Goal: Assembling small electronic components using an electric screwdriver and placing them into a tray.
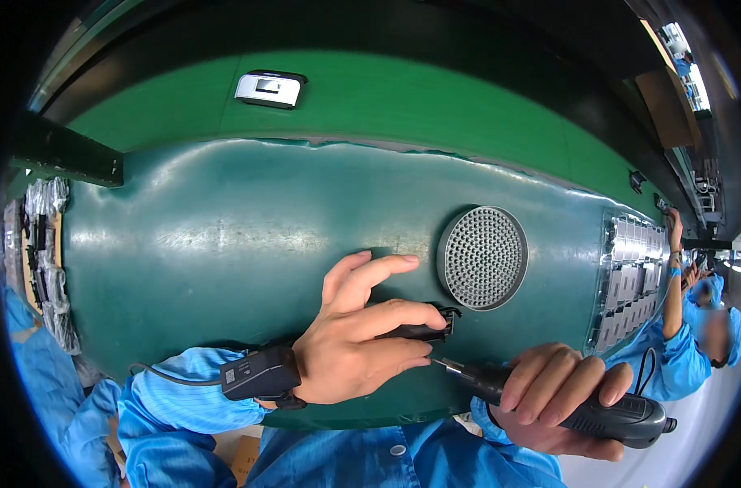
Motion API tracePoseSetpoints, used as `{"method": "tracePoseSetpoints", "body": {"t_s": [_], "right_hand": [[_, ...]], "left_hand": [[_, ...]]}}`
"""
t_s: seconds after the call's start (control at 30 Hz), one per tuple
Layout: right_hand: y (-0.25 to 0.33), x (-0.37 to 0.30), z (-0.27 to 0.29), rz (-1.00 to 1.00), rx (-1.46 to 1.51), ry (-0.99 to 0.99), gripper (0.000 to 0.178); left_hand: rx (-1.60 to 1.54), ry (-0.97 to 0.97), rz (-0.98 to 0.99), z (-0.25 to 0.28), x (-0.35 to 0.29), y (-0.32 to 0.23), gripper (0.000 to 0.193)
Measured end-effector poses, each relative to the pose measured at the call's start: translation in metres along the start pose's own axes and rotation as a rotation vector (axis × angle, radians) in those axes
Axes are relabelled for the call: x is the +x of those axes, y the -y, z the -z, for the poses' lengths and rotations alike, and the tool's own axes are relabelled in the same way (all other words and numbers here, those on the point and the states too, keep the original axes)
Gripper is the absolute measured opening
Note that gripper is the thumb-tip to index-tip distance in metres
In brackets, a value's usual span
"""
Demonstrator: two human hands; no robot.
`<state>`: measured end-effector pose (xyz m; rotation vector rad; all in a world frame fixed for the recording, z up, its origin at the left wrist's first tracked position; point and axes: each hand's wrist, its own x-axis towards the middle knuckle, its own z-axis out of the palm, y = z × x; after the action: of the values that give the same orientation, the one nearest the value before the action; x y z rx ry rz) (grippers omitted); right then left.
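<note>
Black power screwdriver (486,382) gripped in the right hand (549,389), lower right, tip pointing left, small black part (417,332) held under the left hand (346,350), centre, long axis near-horizontal

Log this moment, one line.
left hand: touching black part | right hand: gripping power screwdriver | round grey tray: on green mat

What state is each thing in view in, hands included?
Left hand: fingers around the small black part
Small black part: held at the green mat, partly hidden
Right hand: closed on the electric screwdriver
Electric screwdriver: bit pointing toward the left hand; on or off cannot be told
Round grey perforated tray: flat, uncovered
Wrist unit: strapped on
</note>
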<state>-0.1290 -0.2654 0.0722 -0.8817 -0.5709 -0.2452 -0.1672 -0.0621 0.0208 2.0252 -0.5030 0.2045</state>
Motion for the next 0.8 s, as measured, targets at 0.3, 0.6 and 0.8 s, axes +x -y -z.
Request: {"method": "tracePoseSetpoints", "body": {"t_s": [0.3,0.6,0.8], "right_hand": [[-0.004,-0.003,-0.003,-0.012,0.005,-0.009,0.053],[-0.006,-0.002,0.015,0.155,-0.205,0.101,0.058],[-0.007,-0.003,0.023,0.063,-0.214,0.321,0.07]], "left_hand": [[-0.001,-0.005,-0.021,0.0,-0.001,0.001,0.02],[0.14,-0.052,0.01,-0.003,0.005,-0.003,0.067],[0.179,0.022,0.108,-0.006,0.002,-0.003,0.063]]}}
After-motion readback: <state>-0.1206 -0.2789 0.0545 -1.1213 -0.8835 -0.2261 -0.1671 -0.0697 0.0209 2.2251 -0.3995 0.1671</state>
